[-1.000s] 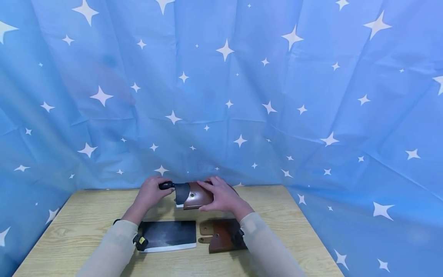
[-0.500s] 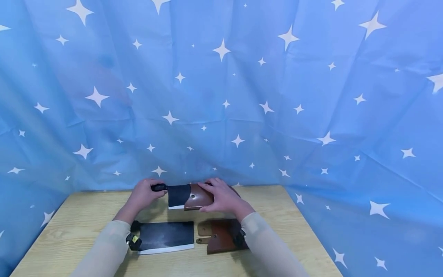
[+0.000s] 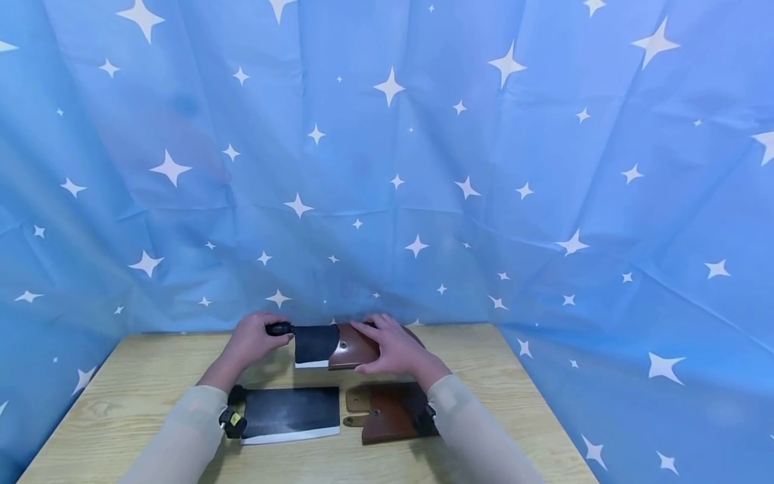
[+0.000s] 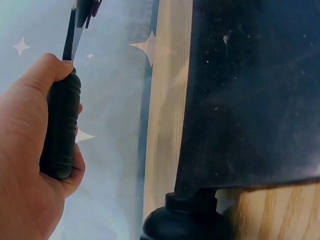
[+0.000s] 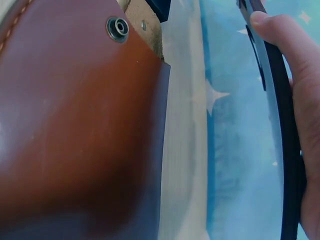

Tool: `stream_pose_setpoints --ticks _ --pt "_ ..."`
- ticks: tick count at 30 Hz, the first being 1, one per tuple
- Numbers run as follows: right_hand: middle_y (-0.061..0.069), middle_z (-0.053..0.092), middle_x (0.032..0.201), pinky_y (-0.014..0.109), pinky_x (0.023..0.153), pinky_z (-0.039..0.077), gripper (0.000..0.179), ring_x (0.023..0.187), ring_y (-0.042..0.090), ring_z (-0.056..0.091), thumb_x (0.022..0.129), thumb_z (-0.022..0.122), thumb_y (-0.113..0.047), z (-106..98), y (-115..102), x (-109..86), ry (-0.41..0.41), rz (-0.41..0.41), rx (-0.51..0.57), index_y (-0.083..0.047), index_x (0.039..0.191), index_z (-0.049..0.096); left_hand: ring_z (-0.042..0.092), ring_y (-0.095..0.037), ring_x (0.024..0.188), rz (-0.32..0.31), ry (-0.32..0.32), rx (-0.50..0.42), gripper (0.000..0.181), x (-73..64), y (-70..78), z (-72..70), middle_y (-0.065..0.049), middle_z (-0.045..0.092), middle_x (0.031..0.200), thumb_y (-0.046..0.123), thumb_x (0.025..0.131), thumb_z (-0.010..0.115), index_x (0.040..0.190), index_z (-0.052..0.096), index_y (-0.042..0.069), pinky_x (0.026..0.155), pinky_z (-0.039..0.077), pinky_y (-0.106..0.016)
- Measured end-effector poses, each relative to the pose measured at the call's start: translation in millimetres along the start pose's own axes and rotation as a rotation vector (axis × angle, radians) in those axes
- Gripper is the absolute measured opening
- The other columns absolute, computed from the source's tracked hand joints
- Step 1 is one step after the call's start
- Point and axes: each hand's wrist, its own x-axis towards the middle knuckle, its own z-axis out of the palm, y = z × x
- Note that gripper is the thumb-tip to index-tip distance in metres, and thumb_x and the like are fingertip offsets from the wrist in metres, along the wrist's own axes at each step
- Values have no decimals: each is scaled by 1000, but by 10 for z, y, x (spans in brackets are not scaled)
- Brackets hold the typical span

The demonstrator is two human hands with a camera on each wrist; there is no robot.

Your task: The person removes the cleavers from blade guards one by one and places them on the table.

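Forearms (image 3: pixel 184 427) extended forward, left grip (image 3: pixel 255 338) curled, right grip (image 3: pixel 396 348) with thumb (image 5: pixel 279 31) spread, hidden fingers perhaps bent

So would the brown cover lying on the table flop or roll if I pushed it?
The brown cover probably wouldn't roll, because it lies flat on the table. It might bend but not flop, since it looks like thick leather with stitching. Its shiny face may feel slippery.

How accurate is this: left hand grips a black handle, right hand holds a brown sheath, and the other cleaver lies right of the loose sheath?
Not quite: the head view shows the other cleaver lying left of the loose sheath. The left hand grips a black handle, and the right hand holds a brown sheath.
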Motion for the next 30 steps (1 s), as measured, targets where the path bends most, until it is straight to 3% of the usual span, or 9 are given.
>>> stream_pose_setpoints --ticks 8,30 --pt "0 47 162 48 119 45 100 144 21 43 89 80 -72 -37 -20 -2 -6 17 13 -30 172 43 70 -38 111 -27 -4 -18 39 -24 19 -39 -14 75 122 30 97 87 129 82 7 88 60 -55" --pt "-4 47 162 48 120 44 99 145 19 43 88 79 -73 -73 -24 -19 -1 18 7 -34 171 43 69 -39 112 -5 16 -3 36 -40 -55 -97 -13 76 122 28 96 86 127 83 10 89 58 -58"
